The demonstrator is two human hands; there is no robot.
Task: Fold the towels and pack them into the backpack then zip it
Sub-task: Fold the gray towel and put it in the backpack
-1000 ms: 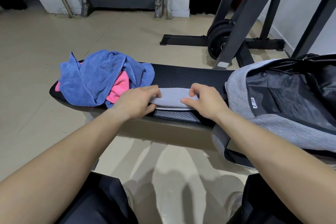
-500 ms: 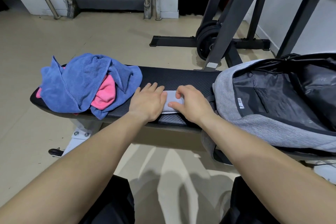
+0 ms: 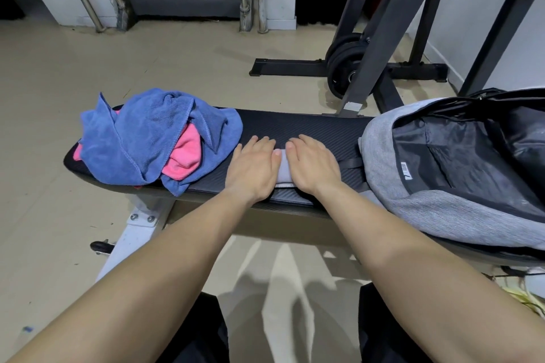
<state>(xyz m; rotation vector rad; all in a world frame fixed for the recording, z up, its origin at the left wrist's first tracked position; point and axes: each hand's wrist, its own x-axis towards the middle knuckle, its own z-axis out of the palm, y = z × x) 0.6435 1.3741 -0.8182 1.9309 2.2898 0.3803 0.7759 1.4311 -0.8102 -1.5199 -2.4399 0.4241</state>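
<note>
Hands point(image 3: 253, 168) point(image 3: 315, 166) flat — pressing folded grey towel point(image 3: 284, 169) on bench point(image 3: 306, 127).

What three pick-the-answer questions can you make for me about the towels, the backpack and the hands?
1. Where does the backpack lie?
A) on the floor
B) on the right end of the bench
C) on the stairs

2. What colour is the crumpled top towel?
A) blue
B) green
C) yellow

3. How are the left hand and right hand on the folded grey towel?
A) in fists
B) lifted off it
C) flat, pressing it

Answers:
1 B: its grey body rests on the black pad.
2 A: blue cloth drapes over a pink towel.
3 C: straight fingers cover it from both sides.
</note>
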